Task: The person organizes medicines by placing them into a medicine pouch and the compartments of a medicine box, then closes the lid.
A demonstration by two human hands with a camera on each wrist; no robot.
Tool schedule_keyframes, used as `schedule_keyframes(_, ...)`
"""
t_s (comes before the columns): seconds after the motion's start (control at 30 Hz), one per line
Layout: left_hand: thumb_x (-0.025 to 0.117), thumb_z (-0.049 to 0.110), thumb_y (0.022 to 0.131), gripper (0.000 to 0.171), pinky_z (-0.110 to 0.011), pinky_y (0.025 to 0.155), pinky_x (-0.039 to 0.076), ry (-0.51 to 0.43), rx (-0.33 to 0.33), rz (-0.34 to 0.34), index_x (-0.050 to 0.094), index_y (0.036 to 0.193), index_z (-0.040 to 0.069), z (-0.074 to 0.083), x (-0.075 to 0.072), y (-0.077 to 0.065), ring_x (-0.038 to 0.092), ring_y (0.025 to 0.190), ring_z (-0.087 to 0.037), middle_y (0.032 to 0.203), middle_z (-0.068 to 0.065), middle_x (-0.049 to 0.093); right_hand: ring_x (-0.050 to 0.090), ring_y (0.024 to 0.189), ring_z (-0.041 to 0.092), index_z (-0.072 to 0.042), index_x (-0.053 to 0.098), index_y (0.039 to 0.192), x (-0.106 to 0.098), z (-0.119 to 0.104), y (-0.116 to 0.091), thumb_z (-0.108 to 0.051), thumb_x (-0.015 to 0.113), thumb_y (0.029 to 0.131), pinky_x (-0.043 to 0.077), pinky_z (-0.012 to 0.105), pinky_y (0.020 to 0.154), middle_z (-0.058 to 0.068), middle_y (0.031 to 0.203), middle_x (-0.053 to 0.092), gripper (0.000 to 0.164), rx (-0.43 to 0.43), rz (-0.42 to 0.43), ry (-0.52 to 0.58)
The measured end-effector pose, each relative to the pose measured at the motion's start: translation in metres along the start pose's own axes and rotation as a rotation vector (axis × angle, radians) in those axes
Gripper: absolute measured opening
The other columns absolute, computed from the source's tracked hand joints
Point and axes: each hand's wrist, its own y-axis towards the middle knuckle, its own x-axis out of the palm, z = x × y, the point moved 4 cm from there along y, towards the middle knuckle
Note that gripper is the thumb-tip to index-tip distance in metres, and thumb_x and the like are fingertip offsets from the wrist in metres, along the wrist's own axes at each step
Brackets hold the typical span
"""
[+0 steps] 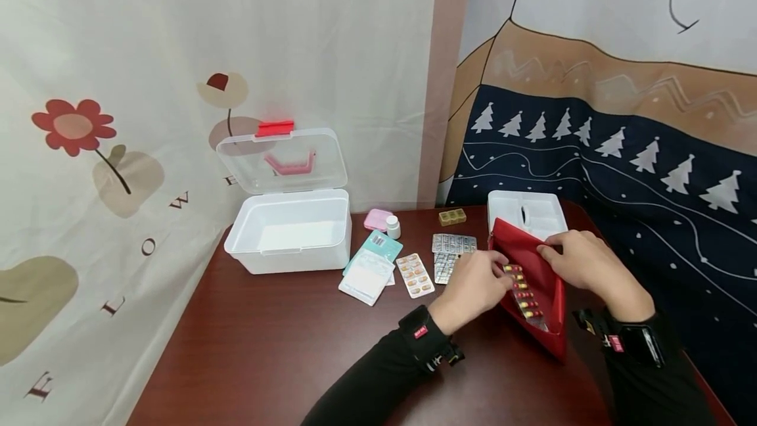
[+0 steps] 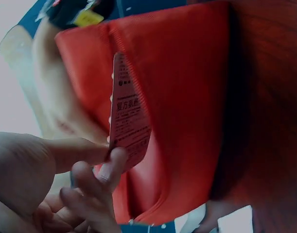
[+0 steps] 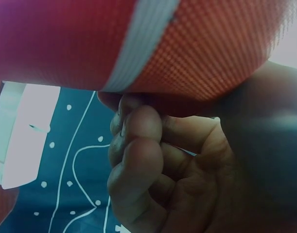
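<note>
While a blister pack of red and yellow capsules (image 1: 528,298) is standing partly inside the open mouth of a red pouch (image 1: 528,248), the left grip (image 1: 476,283) is clamping the pack's upper end between thumb and fingers, and the right grip (image 1: 585,265) is pinching the pouch's rim on its own side. The two seem to be working at passing the pack through the opening, though whether it is going in or coming out, I cannot tell. Either way, the next move is probably calling for a steady left pinch in line with the pack, the right grip spreading the mouth so that no edge is catching. Just left of the left grip, silver blister sheets (image 1: 454,243) are lying on the bench (image 1: 266,347), then an orange-tablet pack (image 1: 415,276). Farther left, a white packet (image 1: 365,277) is overlapping a teal packet (image 1: 383,246), near a small white bottle (image 1: 393,227); an open white box (image 1: 296,263) is standing leftmost. Ahead of the right grip, a white tray (image 1: 505,206) is sitting just beyond the pouch.
</note>
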Motion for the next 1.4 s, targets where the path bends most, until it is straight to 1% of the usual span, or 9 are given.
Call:
schedule_keyframes(0.13, 0.082, 0.027, 0.098, 0.021, -0.013, 0.061, 0.044, 0.128, 0.012, -0.020, 0.083, 0.117, 0.019, 0.002, 0.013, -0.001, 0.061, 0.069, 0.008, 0.083, 0.014, 0.080, 0.063, 0.061, 0.016, 0.010, 0.075, 0.127, 0.001, 0.000, 0.000, -0.024, 0.060, 0.112, 0.053, 0.034, 0.057, 0.006, 0.077, 0.072, 0.040, -0.008, 0.006, -0.001)
schedule_keyframes(0.43, 0.078, 0.028, 0.100, 0.012, -0.015, 0.058, 0.042, 0.265, 0.061, -0.083, 0.085, 0.110, 0.026, 0.004, 0.037, 0.001, 0.054, 0.065, 0.002, 0.071, 0.017, 0.067, 0.061, 0.060, 0.016, 0.009, 0.077, 0.123, 0.003, -0.001, 0.000, -0.022, 0.060, 0.111, 0.052, 0.035, 0.057, 0.004, 0.075, 0.071, 0.037, -0.031, 0.032, 0.002)
schedule_keyframes(0.53, 0.076, 0.029, 0.102, 0.020, -0.015, 0.057, 0.041, 0.306, 0.100, -0.095, 0.085, 0.119, 0.027, 0.007, 0.041, 0.001, 0.053, 0.064, 0.001, 0.070, 0.017, 0.065, 0.061, 0.061, 0.016, 0.008, 0.077, 0.122, 0.003, 0.000, -0.001, -0.021, 0.061, 0.110, 0.052, 0.035, 0.057, 0.004, 0.075, 0.071, 0.036, -0.028, 0.036, -0.001)
schedule_keyframes(0.63, 0.072, 0.030, 0.105, 0.025, -0.015, 0.054, 0.042, 0.281, 0.131, -0.104, 0.083, 0.128, 0.026, 0.008, 0.039, -0.001, 0.053, 0.058, 0.002, 0.066, 0.017, 0.062, 0.062, 0.060, 0.016, 0.008, 0.077, 0.122, 0.002, 0.001, -0.001, -0.021, 0.061, 0.110, 0.053, 0.034, 0.057, 0.005, 0.076, 0.072, 0.035, -0.031, 0.036, -0.002)
schedule_keyframes(0.83, 0.068, 0.033, 0.109, 0.020, -0.013, 0.054, 0.044, 0.201, 0.176, -0.056, 0.084, 0.120, 0.026, 0.004, 0.018, -0.003, 0.052, 0.056, 0.007, 0.072, 0.018, 0.068, 0.063, 0.057, 0.015, 0.009, 0.076, 0.125, 0.003, 0.001, 0.000, -0.022, 0.060, 0.111, 0.053, 0.034, 0.057, 0.004, 0.075, 0.072, 0.038, -0.029, 0.020, 0.005)
schedule_keyframes(1.0, 0.069, 0.034, 0.109, 0.020, -0.016, 0.057, 0.044, 0.179, 0.136, 0.024, 0.085, 0.117, 0.024, -0.013, -0.008, -0.003, 0.056, 0.065, 0.003, 0.077, 0.016, 0.071, 0.064, 0.056, 0.015, 0.010, 0.074, 0.127, 0.003, 0.000, 0.000, -0.024, 0.059, 0.112, 0.053, 0.034, 0.057, 0.005, 0.074, 0.069, 0.040, -0.023, 0.012, 0.005)
schedule_keyframes(1.2, 0.071, 0.027, 0.105, 0.017, -0.024, 0.068, 0.052, 0.295, 0.091, 0.169, 0.087, 0.106, 0.023, -0.052, -0.041, -0.004, 0.075, 0.084, -0.012, 0.092, 0.008, 0.083, 0.064, 0.057, 0.015, 0.010, 0.073, 0.129, 0.005, 0.001, -0.002, -0.025, 0.060, 0.112, 0.053, 0.034, 0.058, 0.006, 0.078, 0.069, 0.041, -0.004, 0.001, 0.010)
schedule_keyframes(1.3, 0.074, 0.024, 0.102, 0.014, -0.033, 0.073, 0.059, 0.328, 0.034, 0.187, 0.087, 0.104, 0.020, -0.077, -0.057, -0.004, 0.080, 0.092, -0.020, 0.100, 0.003, 0.085, 0.064, 0.057, 0.015, 0.010, 0.073, 0.129, 0.004, 0.000, -0.001, -0.025, 0.060, 0.112, 0.053, 0.034, 0.057, 0.005, 0.076, 0.069, 0.041, -0.009, 0.005, 0.013)
schedule_keyframes(1.4, 0.076, 0.025, 0.101, 0.013, -0.037, 0.080, 0.060, 0.318, -0.028, 0.176, 0.087, 0.104, 0.017, -0.098, -0.071, -0.002, 0.079, 0.098, -0.024, 0.103, 0.000, 0.085, 0.063, 0.056, 0.014, 0.010, 0.074, 0.128, 0.003, -0.001, -0.001, -0.024, 0.060, 0.112, 0.052, 0.033, 0.057, 0.004, 0.075, 0.069, 0.040, -0.021, 0.014, 0.007)
